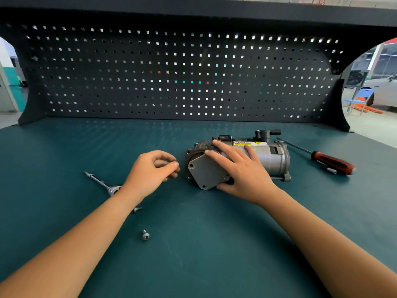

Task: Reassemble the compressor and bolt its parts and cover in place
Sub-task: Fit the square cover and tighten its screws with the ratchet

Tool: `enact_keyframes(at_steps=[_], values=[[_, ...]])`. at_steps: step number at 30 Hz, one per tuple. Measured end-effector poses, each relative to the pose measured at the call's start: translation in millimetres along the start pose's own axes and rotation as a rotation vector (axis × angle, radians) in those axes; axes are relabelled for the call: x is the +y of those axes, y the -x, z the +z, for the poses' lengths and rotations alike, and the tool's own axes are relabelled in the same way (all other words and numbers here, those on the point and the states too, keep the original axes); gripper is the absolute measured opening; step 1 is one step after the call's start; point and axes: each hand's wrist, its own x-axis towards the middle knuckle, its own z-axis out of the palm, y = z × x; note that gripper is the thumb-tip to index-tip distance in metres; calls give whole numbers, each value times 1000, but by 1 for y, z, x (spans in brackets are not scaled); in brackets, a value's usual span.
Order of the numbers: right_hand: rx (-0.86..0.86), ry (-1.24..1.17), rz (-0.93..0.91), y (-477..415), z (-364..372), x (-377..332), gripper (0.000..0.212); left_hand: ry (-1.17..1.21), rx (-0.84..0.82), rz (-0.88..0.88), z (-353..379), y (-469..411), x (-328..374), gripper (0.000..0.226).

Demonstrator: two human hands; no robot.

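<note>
- Here, the left hand (153, 168) is curled, its thumb and fingertips pinching a small silvery piece (175, 162) that is too small to identify, just beside the compressor's end.
- The right hand (240, 168) lies spread with straight fingers across the compressor (272, 158) and touches the cover plate (204, 175). Its thumb rests along the plate's lower edge.
- The compressor is a grey metal cylinder lying on its side mid-table, with a yellow warning label and black plastic fittings on top.
- The plate is flat, matte grey, with round corner holes.
- The smooth green table (193, 265) also holds a short bolt (145, 235), a second bolt (137, 209) by the left wrist, a shiny ratchet (103, 183) and a red-and-black screwdriver (330, 163).
</note>
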Motion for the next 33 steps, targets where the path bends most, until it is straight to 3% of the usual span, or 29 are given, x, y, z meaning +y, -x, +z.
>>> enact_keyframes(at_steps=[9,23,33], values=[[74,40,26,-5,2,-8,76,-29,-28,51,6,4,2,14],[334,87,40,-3,11,-19,90,63,102,119,18,4,1,24],[378,105,77,-3,12,-25,88,10,127,142,25,-3,4,24]])
